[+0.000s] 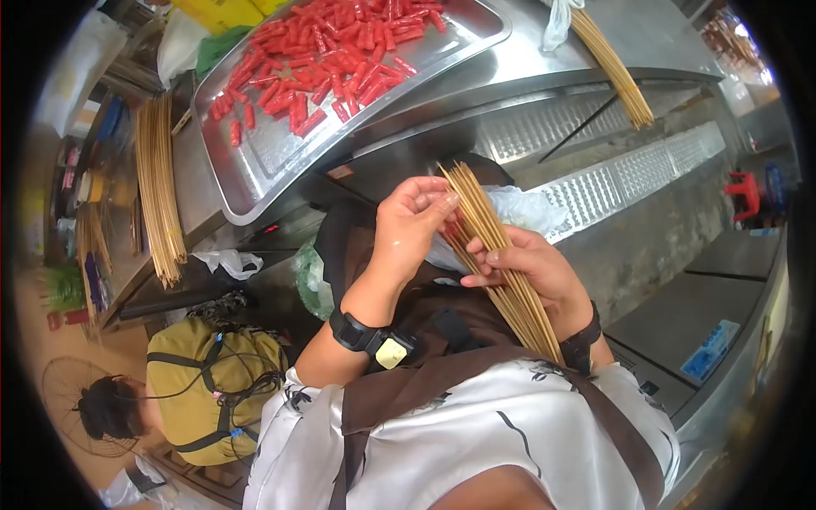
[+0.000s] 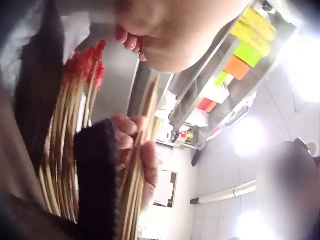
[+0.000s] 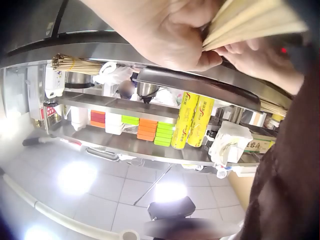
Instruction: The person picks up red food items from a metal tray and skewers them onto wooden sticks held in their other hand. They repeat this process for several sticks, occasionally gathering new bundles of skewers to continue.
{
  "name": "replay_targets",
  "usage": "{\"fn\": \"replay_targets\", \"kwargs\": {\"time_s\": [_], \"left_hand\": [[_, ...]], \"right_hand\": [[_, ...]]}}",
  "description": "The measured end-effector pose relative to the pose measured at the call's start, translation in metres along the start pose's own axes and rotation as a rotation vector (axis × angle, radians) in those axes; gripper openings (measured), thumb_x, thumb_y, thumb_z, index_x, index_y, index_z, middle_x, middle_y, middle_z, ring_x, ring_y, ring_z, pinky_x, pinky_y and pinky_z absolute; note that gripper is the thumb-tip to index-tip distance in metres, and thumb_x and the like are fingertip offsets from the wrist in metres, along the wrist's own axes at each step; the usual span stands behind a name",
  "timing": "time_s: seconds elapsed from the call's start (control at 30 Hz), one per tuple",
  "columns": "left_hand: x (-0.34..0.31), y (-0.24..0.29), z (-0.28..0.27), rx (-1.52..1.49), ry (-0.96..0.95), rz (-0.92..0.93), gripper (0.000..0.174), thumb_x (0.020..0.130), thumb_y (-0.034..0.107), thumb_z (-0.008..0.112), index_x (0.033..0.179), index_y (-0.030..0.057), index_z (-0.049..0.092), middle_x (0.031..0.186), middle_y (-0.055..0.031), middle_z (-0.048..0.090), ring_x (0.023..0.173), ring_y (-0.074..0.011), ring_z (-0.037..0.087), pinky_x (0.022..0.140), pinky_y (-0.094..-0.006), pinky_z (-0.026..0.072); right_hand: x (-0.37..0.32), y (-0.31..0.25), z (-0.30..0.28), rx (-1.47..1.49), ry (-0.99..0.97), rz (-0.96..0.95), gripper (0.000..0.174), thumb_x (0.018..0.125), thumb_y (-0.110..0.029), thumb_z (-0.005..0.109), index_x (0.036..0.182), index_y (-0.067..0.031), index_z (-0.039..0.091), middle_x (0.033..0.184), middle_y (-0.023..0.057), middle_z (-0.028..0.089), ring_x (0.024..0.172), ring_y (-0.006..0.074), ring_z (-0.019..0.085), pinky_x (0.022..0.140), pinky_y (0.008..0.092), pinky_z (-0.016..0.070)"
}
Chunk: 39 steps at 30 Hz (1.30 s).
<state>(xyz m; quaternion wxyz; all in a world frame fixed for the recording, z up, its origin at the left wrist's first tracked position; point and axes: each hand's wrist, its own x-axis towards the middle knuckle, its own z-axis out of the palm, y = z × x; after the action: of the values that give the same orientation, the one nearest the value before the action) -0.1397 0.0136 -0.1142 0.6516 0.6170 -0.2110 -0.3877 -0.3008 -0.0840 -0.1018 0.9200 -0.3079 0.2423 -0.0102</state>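
Observation:
My right hand [image 1: 544,268] grips a thick bundle of bamboo skewers [image 1: 525,314], its bare pointed ends up and away from me. Beside those tips is my left hand [image 1: 408,223], fingers curled and thumb close against them; I cannot tell what lies between. In the left wrist view, skewers with red pieces [image 2: 86,69] on their ends lie beside the held bundle. A metal tray [image 1: 285,189] on the counter ahead carries a heap of glossy red pieces [image 1: 340,64].
More bare skewers [image 1: 157,191] lie on the counter at left, and another bundle [image 1: 614,72] at upper right. Perforated metal panels [image 1: 625,183] run below the counter. A person in a mustard top [image 1: 204,387] sits at lower left. Yellow boxes [image 3: 192,120] stand on a shelf.

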Motion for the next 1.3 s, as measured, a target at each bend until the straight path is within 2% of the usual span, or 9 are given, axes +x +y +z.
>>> {"fn": "replay_targets", "kwargs": {"time_s": [0.37, 0.43, 0.63, 0.8, 0.93, 1.03, 1.1, 1.17, 1.3], "left_hand": [[-0.001, 0.023, -0.019, -0.044, -0.106, -0.122, 0.019, 0.086, 0.008, 0.064, 0.101, -0.0007, 0.057, 0.082, -0.0054, 0.064, 0.070, -0.0099, 0.061, 0.062, -0.0219, 0.0478], [-0.011, 0.057, -0.030, 0.342, -0.150, 0.022, 0.017, 0.086, 0.008, 0.063, 0.101, -0.0002, 0.060, 0.083, -0.0053, 0.065, 0.070, -0.0089, 0.060, 0.062, -0.0218, 0.0479], [0.023, 0.132, -0.073, 1.301, 0.337, 0.652, 0.015, 0.081, 0.013, 0.061, 0.093, 0.0046, 0.064, 0.089, -0.0150, 0.062, 0.086, -0.0373, 0.058, 0.075, -0.0422, 0.0475], [0.057, 0.137, -0.089, 1.591, 0.210, 0.255, 0.019, 0.075, 0.018, 0.067, 0.088, 0.0059, 0.067, 0.094, -0.0138, 0.062, 0.095, -0.0323, 0.058, 0.080, -0.0416, 0.0478], [0.062, 0.134, -0.099, 1.661, 0.133, 0.347, 0.018, 0.074, 0.017, 0.067, 0.089, 0.0060, 0.067, 0.095, -0.0139, 0.063, 0.092, -0.0329, 0.059, 0.080, -0.0409, 0.0478], [0.047, 0.130, -0.096, 1.219, 0.236, 0.418, 0.025, 0.078, 0.013, 0.066, 0.101, 0.0046, 0.063, 0.093, -0.0146, 0.065, 0.085, -0.0293, 0.063, 0.073, -0.0368, 0.0505], [0.014, 0.136, -0.074, 0.295, 0.223, 0.381, 0.033, 0.086, 0.006, 0.060, 0.117, -0.0005, 0.053, 0.087, -0.0144, 0.065, 0.075, -0.0181, 0.063, 0.068, -0.0288, 0.0521], [-0.015, 0.123, -0.049, -0.018, 0.086, 0.350, 0.044, 0.089, 0.006, 0.057, 0.130, -0.0006, 0.041, 0.089, -0.0164, 0.064, 0.071, -0.0190, 0.064, 0.066, -0.0284, 0.0544], [-0.024, 0.052, -0.039, -0.401, -0.032, -0.034, 0.035, 0.092, 0.009, 0.053, 0.126, 0.0006, 0.046, 0.099, -0.0149, 0.063, 0.082, -0.0202, 0.066, 0.072, -0.0284, 0.0553]], "right_hand": [[-0.002, -0.003, -0.002, -0.033, 0.057, 0.001, 0.011, 0.082, -0.001, 0.058, 0.092, 0.0010, 0.055, 0.069, 0.0065, 0.057, 0.059, 0.0138, 0.057, 0.078, 0.0374, 0.0538], [-0.001, -0.005, -0.001, -0.032, 0.061, -0.016, 0.009, 0.082, -0.001, 0.058, 0.091, 0.0004, 0.055, 0.065, 0.0054, 0.056, 0.055, 0.0135, 0.055, 0.078, 0.0371, 0.0536], [-0.001, -0.001, -0.004, -0.008, 0.081, -0.002, 0.007, 0.083, -0.002, 0.057, 0.090, -0.0002, 0.056, 0.065, 0.0054, 0.057, 0.052, 0.0128, 0.056, 0.078, 0.0374, 0.0537], [-0.001, -0.005, -0.002, -0.020, 0.049, 0.017, 0.006, 0.084, -0.003, 0.057, 0.090, -0.0013, 0.056, 0.065, 0.0045, 0.057, 0.052, 0.0115, 0.056, 0.079, 0.0362, 0.0536], [-0.003, -0.005, -0.001, -0.037, 0.059, 0.019, 0.006, 0.084, -0.004, 0.057, 0.090, -0.0017, 0.055, 0.066, 0.0041, 0.057, 0.052, 0.0108, 0.055, 0.079, 0.0355, 0.0535], [-0.003, -0.004, -0.002, -0.077, 0.043, 0.017, 0.007, 0.084, -0.005, 0.057, 0.090, -0.0019, 0.055, 0.066, 0.0040, 0.056, 0.051, 0.0106, 0.054, 0.079, 0.0350, 0.0537], [-0.003, -0.002, -0.002, -0.065, 0.050, 0.019, 0.007, 0.084, -0.006, 0.058, 0.090, -0.0019, 0.055, 0.066, 0.0039, 0.056, 0.051, 0.0105, 0.054, 0.078, 0.0347, 0.0538], [-0.003, -0.002, -0.001, -0.068, 0.058, 0.034, 0.007, 0.084, -0.006, 0.058, 0.090, -0.0019, 0.055, 0.066, 0.0038, 0.056, 0.051, 0.0104, 0.054, 0.078, 0.0344, 0.0538], [-0.005, -0.001, 0.004, -0.058, 0.097, 0.031, 0.007, 0.085, -0.007, 0.057, 0.089, -0.0019, 0.055, 0.066, 0.0036, 0.056, 0.049, 0.0098, 0.053, 0.075, 0.0324, 0.0539]]}}
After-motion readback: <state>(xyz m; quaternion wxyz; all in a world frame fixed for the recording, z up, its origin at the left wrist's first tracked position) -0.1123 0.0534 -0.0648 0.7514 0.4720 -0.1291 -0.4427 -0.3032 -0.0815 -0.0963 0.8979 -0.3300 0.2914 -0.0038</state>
